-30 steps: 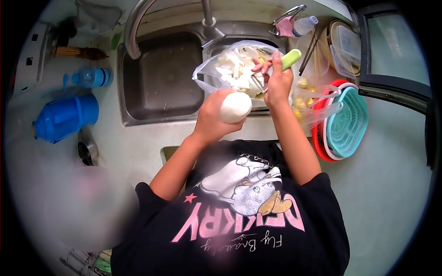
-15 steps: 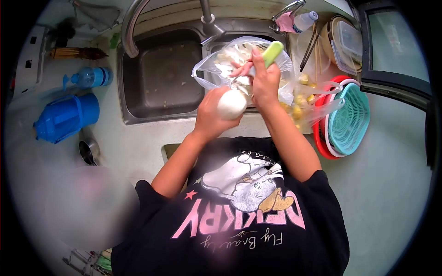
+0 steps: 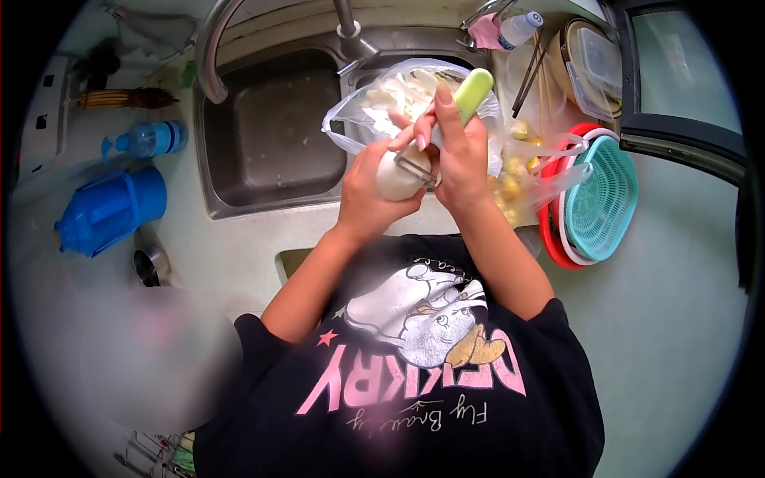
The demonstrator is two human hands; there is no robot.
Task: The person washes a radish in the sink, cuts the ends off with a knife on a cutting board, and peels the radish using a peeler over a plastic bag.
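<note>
A round white vegetable [image 3: 392,180] is held in my left hand [image 3: 362,195], fingers wrapped round its side. My right hand [image 3: 460,155] grips a peeler by its light green handle [image 3: 476,92]; the metal blade rests against the top of the white vegetable. Just beyond both hands, a clear plastic bag [image 3: 343,127] lies over the right sink basin, with white peelings [image 3: 406,94] heaped in it. Part of the bag is hidden behind my right hand.
Left of the bag is a steel sink basin [image 3: 275,143] under a faucet [image 3: 209,60]. Yellowish pieces in plastic [image 3: 514,187], teal and red baskets [image 3: 602,199] and chopsticks [image 3: 530,76] are on the right. A blue jug [image 3: 115,209], a blue bottle [image 3: 155,139] and a metal pot [image 3: 151,265] stand left.
The peeler has come from over the bag down onto the white vegetable, as my right hand moved left and nearer. The view has shifted slightly.
</note>
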